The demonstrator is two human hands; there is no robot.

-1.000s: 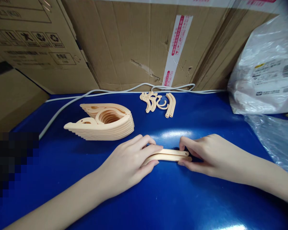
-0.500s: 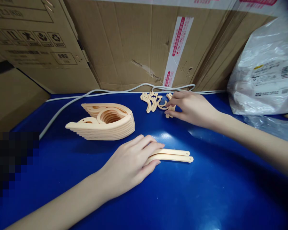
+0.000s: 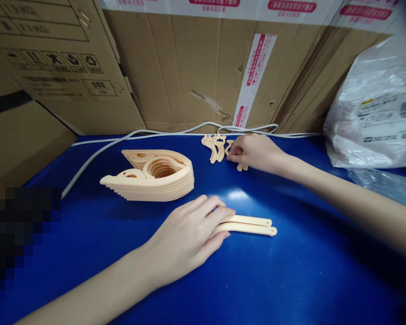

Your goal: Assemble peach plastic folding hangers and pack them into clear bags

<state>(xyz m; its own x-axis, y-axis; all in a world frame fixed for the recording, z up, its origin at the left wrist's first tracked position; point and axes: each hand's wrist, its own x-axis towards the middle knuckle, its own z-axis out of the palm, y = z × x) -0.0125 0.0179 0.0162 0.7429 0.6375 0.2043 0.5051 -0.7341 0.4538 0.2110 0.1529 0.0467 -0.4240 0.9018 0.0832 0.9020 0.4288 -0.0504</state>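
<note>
My left hand (image 3: 191, 232) is closed around a pair of long, cream hanger arms (image 3: 252, 229), lying side by side with holes at their free ends. Their other ends are hidden under my palm. At the back, my right hand (image 3: 257, 152) pinches a small curved cream hook (image 3: 228, 147) between thumb and fingers, which partly cover it. Just left of it lie several small cream hook pieces (image 3: 218, 148) in a cluster. Another small cream piece (image 3: 242, 167) shows below my right hand. A neat stack of folded cream hangers (image 3: 159, 186) stands to the left.
The table has a glossy blue surface (image 3: 257, 280). Behind it stand cardboard boxes (image 3: 176, 67). A white cable (image 3: 122, 136) runs along the table's back edge. At the right rests a clear plastic bag (image 3: 375, 108) with a labelled white package inside.
My right hand has moved slightly left, and its fingers have closed on a hook. My left hand keeps its hold on the hanger arms. The whole view has shifted a little.
</note>
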